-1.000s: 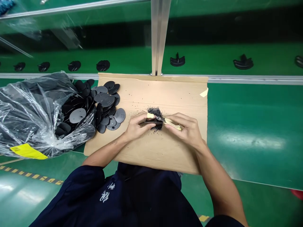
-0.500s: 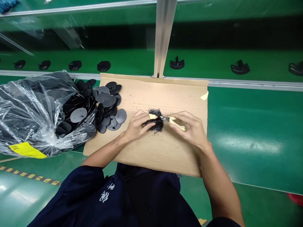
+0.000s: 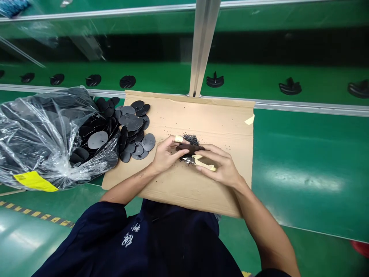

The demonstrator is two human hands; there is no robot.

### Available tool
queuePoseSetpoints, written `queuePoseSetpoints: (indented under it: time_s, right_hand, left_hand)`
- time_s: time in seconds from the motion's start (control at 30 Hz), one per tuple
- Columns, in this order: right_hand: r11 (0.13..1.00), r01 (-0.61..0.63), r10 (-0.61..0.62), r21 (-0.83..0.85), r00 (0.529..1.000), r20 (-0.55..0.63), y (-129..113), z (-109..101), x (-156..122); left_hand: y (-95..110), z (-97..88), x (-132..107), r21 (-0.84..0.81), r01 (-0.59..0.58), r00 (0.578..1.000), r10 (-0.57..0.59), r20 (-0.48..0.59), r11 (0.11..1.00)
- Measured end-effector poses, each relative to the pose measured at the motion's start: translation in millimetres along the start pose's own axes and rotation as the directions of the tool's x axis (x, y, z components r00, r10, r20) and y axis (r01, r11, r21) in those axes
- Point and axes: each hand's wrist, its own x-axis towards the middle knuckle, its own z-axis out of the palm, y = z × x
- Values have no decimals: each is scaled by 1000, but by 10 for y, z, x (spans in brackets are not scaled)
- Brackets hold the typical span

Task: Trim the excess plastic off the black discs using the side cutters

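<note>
Over a cardboard sheet (image 3: pixel 219 123), the left hand (image 3: pixel 165 156) and right hand (image 3: pixel 223 165) pinch a dark plastic piece (image 3: pixel 190 149), the right also gripping yellow-handled snips (image 3: pixel 200 162), beside black shavings (image 3: pixel 190 139); open cardboard lies toward the far edge.

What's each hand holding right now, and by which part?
The left hand holds a black plastic disc by its rim; the right hand holds yellow-handled snips by their handles.

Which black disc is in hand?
The black plastic oval disc held edge-on by the left hand and right hand; the others lie piled to the left.
</note>
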Motion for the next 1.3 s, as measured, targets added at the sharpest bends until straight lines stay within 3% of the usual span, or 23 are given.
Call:
queuePoseSetpoints:
  time_s: [0.1, 0.2, 0.33, 0.47, 0.73, 0.97, 1.3]
  right_hand:
    - [995, 80, -80, -56, 997, 5, 0, -9, 9]
    - [995, 97, -97, 9, 995, 19, -28, -58, 31]
    - [993, 38, -28, 115, 996, -81, -57, -163, 47]
    - [994, -43, 24, -101, 982, -188, -22, -222, 46]
    - [975, 20, -45, -222, 993, -110, 60, -177, 19]
    - [959, 113, -153, -261, 978, -140, 73, -181, 20]
    - [937, 129, -170, -325, 981, -99, 86, -182, 8]
  left_hand:
    - [-7, -34, 23, 151, -92, 990, 75, 116, 984]
    - [-9, -65, 54, 216, -160, 972, 115, 205, 963]
    - [-8, -71, 81, 148, -117, 981, 91, 173, 982]
    - [-12, -61, 69, 4, -67, 988, 66, 137, 998]
    - [-7, -61, 27, -62, 13, 989, -4, 145, 998]
    - [3, -55, 30, -87, -52, 990, 63, 129, 995]
    - [1, -60, 32, -46, -101, 985, 107, 136, 994]
